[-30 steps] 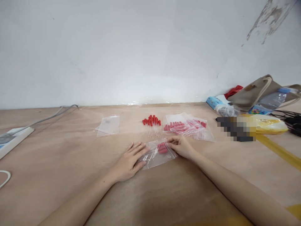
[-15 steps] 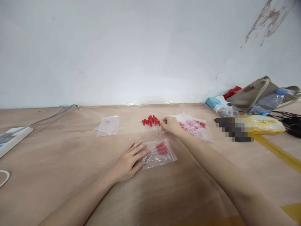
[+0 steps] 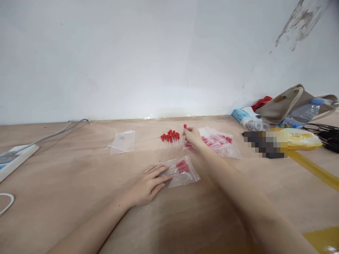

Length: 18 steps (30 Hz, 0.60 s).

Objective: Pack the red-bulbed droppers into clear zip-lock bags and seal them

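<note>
My left hand [image 3: 149, 183] lies with its fingers stretched out over the left end of a clear zip bag [image 3: 176, 180]. Inside that bag, several red-bulbed droppers show through the plastic. My right hand [image 3: 194, 137] pinches one dropper [image 3: 185, 126], its red bulb poking up above the fingertips and its stem hidden by the hand. Just left of it, a bunch of loose droppers [image 3: 171, 137] lies on the table, red bulbs at the far end and clear stems toward me. Overlapping filled bags [image 3: 222, 143] spread out beside and behind my right wrist.
Flat clear bags [image 3: 123, 143] lie to the left on the wooden table [image 3: 79, 183]. A power strip [image 3: 19, 158] with a grey cable is at far left. At right are a blue box [image 3: 241, 115], a plastic bottle [image 3: 307, 113], a beige bag [image 3: 280, 104] and a yellow pack [image 3: 303, 138].
My right hand has lifted slightly, and a dropper with a red bulb now shows in its fingers. My left hand has slid a little to the right on the bag.
</note>
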Each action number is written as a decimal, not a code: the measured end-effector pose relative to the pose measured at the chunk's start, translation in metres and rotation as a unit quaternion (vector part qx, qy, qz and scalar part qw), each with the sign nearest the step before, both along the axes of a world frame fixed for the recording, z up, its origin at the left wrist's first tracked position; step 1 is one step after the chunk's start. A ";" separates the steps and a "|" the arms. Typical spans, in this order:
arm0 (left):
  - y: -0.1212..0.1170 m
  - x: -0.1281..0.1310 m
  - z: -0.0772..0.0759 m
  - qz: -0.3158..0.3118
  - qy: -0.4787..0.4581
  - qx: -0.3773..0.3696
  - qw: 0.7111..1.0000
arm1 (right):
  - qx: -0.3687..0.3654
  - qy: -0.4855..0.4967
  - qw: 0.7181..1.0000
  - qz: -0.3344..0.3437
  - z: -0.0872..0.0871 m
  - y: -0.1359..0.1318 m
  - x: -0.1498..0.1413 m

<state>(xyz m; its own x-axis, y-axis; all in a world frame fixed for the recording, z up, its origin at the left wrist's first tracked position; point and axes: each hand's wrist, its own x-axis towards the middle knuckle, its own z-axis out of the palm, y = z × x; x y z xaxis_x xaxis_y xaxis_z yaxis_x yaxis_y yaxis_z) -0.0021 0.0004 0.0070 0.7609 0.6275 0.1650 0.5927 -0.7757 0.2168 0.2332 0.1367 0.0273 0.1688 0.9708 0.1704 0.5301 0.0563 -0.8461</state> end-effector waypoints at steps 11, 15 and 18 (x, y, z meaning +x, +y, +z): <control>0.001 0.000 -0.004 0.010 0.008 0.000 1.000 | 0.078 0.362 0.929 0.024 -0.021 -0.111 0.056; 0.001 0.001 -0.002 0.010 0.007 0.002 1.000 | 0.053 0.405 0.912 0.041 -0.031 -0.118 0.049; 0.000 0.000 -0.001 0.010 0.009 0.003 1.000 | 0.015 0.412 0.909 0.069 -0.033 -0.123 0.043</control>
<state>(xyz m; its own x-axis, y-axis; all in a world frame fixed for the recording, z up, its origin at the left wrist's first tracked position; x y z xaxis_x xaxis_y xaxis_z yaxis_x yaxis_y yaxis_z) -0.0017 0.0009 0.0059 0.7515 0.6411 0.1555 0.6112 -0.7654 0.2017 0.2766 0.0137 -0.0056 0.1291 0.9893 0.0687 -0.2953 0.1045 -0.9497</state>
